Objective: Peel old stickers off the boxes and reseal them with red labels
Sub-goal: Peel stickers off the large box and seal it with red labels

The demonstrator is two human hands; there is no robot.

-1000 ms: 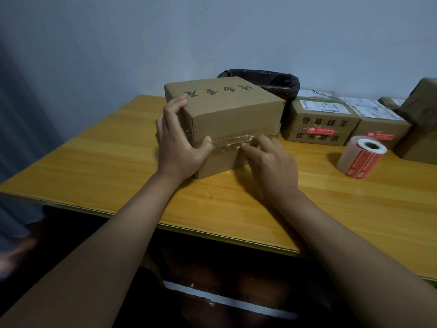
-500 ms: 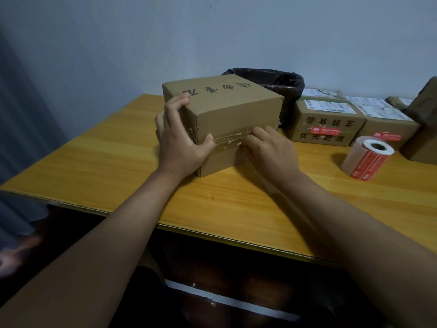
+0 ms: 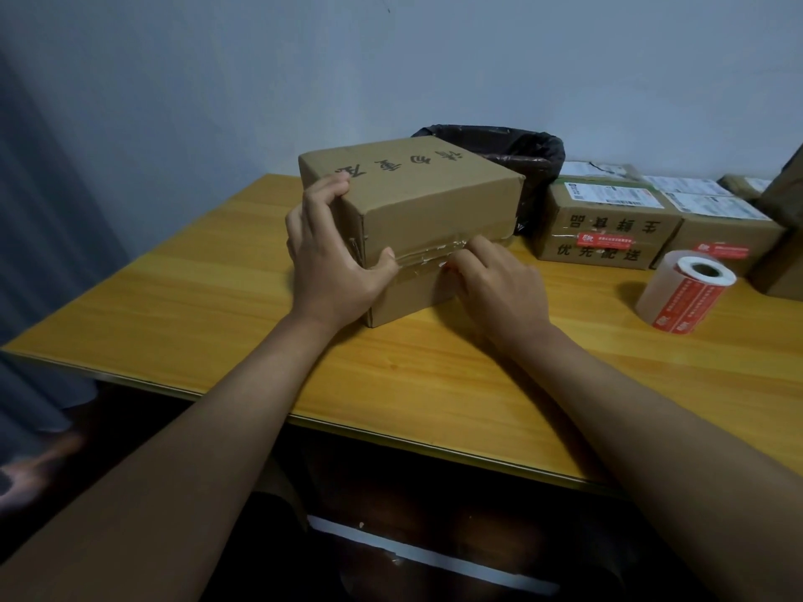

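A brown cardboard box (image 3: 430, 197) with black printed characters on top stands on the wooden table (image 3: 182, 297). My left hand (image 3: 334, 258) grips its near left corner, thumb on the front face. My right hand (image 3: 491, 280) presses its fingertips against the clear tape seam (image 3: 430, 254) across the front face; a bit of red shows at the fingertips. A roll of red labels (image 3: 684, 291) lies on the table to the right, apart from both hands.
A bin lined with a black bag (image 3: 517, 149) stands right behind the box. Several sealed cartons (image 3: 608, 223) with white shipping labels and red stickers line the back right. Another brown box (image 3: 782, 236) sits at the right edge. The table's front edge runs under my forearms.
My right hand has slid a little up and right along the tape seam. The left hand keeps its grip on the box corner. The camera view has shifted slightly.
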